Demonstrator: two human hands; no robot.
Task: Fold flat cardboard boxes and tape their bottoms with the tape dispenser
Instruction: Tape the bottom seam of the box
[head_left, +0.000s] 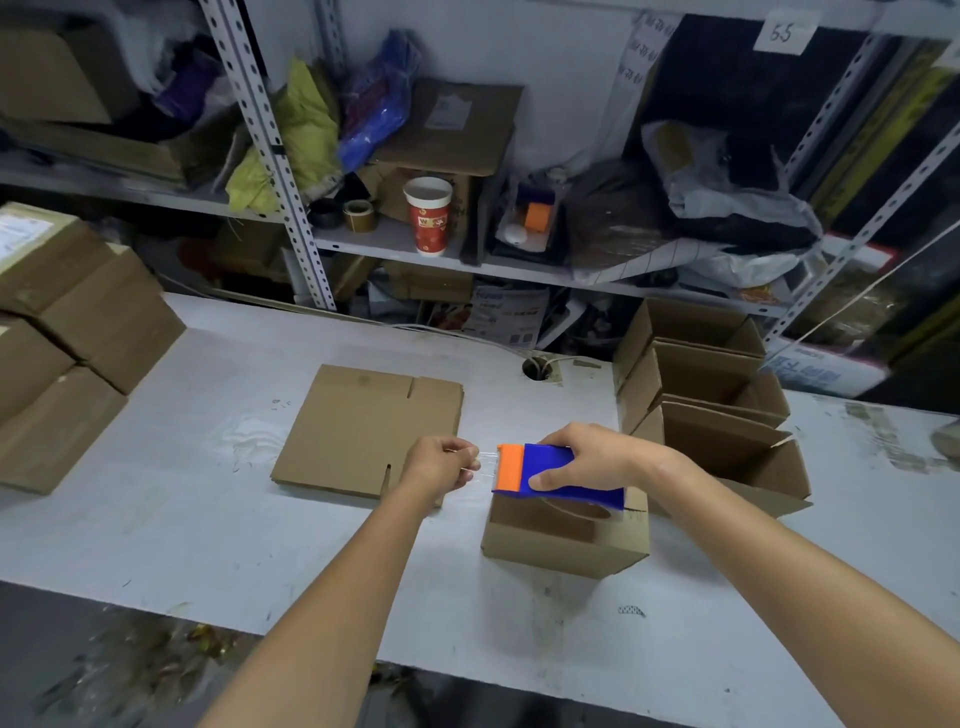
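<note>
A pale, scuffed counter (208, 519) fills the lower part of the view, and its near edge runs slantwise across the bottom. Behind its far edge stand grey slotted-metal shelves (291, 208), crowded with cartons, bags and packets.

At the counter's left edge sits a stack of closed boxes (78, 322); the top one bears a white label too blurred to read. Toward the right edge lies a row of open boxes (717, 395), nested one against the next with their flaps up. A flat box (353, 431) lies in the middle of the counter. A small box (566, 545) stands right of the middle, nearer the near edge.

The right hand (587, 457) grips the blue-and-orange dispenser (550, 467) from above, fingers curled over its top and thumb on the near side. It holds the dispenser just over the small box. The left hand (441, 465), over the flat box's near right corner, pinches the free end of a clear tape strip (485, 460) drawn out from the orange end.

A yellow bag (296, 140) and a blue bag (376, 104) sit on the shelves. A red-and-white cup (428, 215) stands on the lower shelf, its print unreadable, with two tape rolls (358, 214) left of it. A cable hole (537, 368) opens near the far edge. A paper tag (782, 32) at upper right reads "55".
</note>
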